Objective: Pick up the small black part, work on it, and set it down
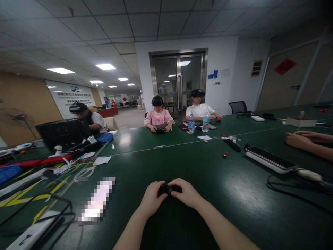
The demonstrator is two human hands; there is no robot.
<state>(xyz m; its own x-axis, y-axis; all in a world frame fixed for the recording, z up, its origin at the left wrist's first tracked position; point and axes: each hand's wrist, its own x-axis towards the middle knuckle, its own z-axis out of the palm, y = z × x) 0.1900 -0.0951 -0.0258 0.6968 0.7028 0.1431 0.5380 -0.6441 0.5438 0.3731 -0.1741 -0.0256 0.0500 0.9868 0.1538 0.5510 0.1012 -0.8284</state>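
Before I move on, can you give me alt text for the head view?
The left hand and right hand together grip a small black object at a dark green table. To the right lies a dark-screened device on a white slab; across the table sit a person in pink and a person in white, both wearing headsets.

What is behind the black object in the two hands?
The green table shows behind the black object; the patch that it, the left hand and the right hand cover cannot be seen.

My left hand (151, 197) and right hand (189, 195) are bare, and so are both slim forearms (221, 227), narrowing toward the wrists (144, 209).
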